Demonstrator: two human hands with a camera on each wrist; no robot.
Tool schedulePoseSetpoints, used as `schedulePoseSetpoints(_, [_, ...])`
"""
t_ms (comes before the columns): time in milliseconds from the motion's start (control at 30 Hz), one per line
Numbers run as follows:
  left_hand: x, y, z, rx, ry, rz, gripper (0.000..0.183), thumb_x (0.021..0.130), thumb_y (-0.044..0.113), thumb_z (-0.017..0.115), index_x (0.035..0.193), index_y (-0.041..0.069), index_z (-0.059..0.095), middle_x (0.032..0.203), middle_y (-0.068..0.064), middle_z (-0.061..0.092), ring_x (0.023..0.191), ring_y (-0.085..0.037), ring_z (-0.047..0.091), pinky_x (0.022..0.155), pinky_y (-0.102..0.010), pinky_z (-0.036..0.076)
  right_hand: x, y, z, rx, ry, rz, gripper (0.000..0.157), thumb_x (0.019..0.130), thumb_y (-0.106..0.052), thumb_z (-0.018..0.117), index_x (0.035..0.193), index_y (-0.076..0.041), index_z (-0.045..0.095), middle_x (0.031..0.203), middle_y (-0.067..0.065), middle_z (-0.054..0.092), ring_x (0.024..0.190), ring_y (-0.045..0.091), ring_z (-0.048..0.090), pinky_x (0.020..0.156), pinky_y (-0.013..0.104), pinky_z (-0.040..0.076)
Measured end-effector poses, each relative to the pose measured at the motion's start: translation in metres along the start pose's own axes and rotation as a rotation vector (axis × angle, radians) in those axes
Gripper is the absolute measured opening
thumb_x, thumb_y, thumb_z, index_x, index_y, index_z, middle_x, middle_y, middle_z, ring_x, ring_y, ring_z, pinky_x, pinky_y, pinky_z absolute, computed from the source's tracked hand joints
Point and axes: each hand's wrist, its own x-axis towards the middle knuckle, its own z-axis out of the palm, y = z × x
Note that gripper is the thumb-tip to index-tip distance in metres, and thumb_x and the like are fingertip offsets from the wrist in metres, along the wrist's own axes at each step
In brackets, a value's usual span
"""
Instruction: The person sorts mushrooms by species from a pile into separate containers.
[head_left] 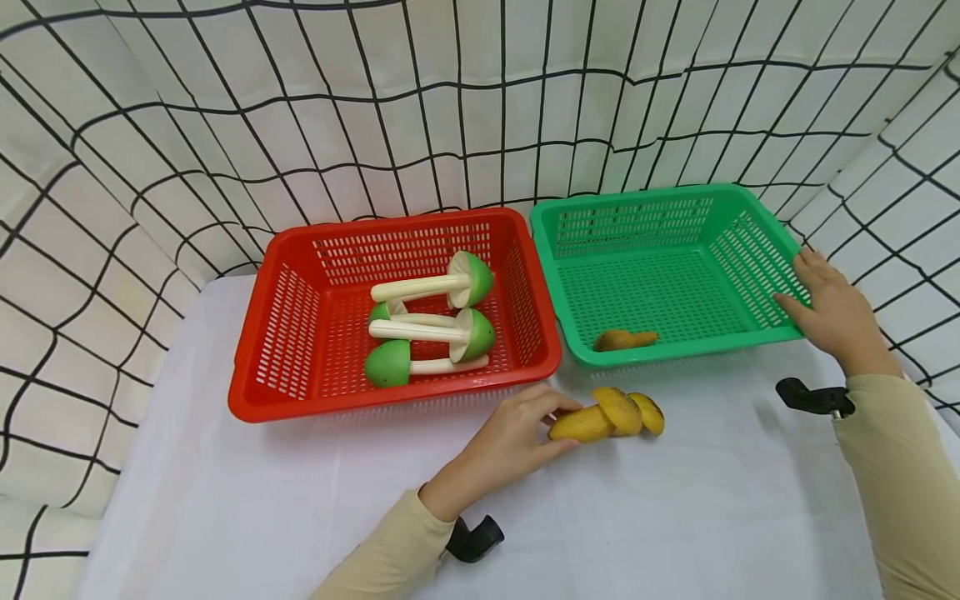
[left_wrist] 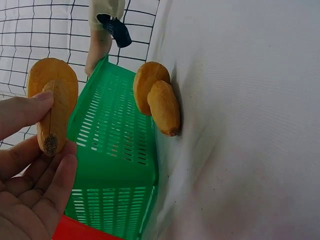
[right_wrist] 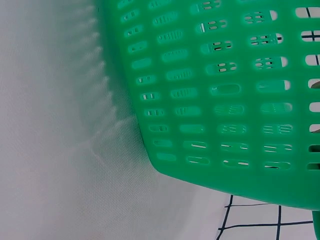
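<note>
My left hand (head_left: 510, 437) pinches a yellow mushroom (head_left: 585, 425) by its stem between thumb and fingers. In the left wrist view the held mushroom (left_wrist: 62, 107) shows a dark, rough stem end and stands apart from the white cloth. Partly behind it in the head view, a second yellow mushroom (head_left: 651, 414) lies on the cloth, just in front of the green basket (head_left: 667, 357). My right hand (head_left: 836, 312) rests on that basket's right rim, its thumb over the edge. One brownish mushroom (head_left: 626, 339) lies inside, by the near wall.
To the left stands a red basket (head_left: 393, 402), holding several green-capped mushrooms (head_left: 472, 279) with pale stems. The baskets sit side by side on the white cloth (head_left: 675, 517). A black wire grid (head_left: 502, 87) encloses the back and sides.
</note>
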Motion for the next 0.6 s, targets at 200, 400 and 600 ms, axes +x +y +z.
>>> schedulePoseSetpoints(200, [0.01, 0.007, -0.003, -0.018, 0.006, 0.037, 0.032, 0.079, 0.007, 0.076, 0.108, 0.001, 0.064, 0.101, -0.005, 0.063, 0.087, -0.013, 0.06, 0.077, -0.014, 0.049, 0.0, 0.001, 0.001, 0.007, 0.003, 0.006, 0.066, 0.1, -0.033, 0.036, 0.145, 0.011, 0.013, 0.153, 0.026, 0.006, 0.141, 0.04, 0.003, 0.109, 0.06, 0.009])
schedulePoseSetpoints(400, [0.018, 0.015, -0.005, -0.023, 0.007, 0.04, 0.032, 0.08, 0.008, 0.076, 0.108, 0.001, 0.064, 0.102, -0.005, 0.062, 0.089, -0.012, 0.06, 0.079, -0.016, 0.05, -0.001, 0.0, 0.0, 0.012, 0.008, 0.006, 0.067, 0.1, -0.033, 0.036, 0.145, 0.011, 0.014, 0.153, 0.027, 0.007, 0.141, 0.04, 0.003, 0.108, 0.061, 0.01])
schedulePoseSetpoints(600, [0.025, 0.019, -0.007, -0.049, 0.016, 0.038, 0.034, 0.079, 0.007, 0.076, 0.11, -0.001, 0.063, 0.103, -0.007, 0.062, 0.089, -0.014, 0.06, 0.079, -0.017, 0.05, -0.001, -0.001, 0.0, 0.013, 0.011, 0.018, 0.066, 0.1, -0.033, 0.037, 0.145, 0.01, 0.015, 0.153, 0.026, 0.008, 0.142, 0.038, 0.003, 0.107, 0.063, 0.011])
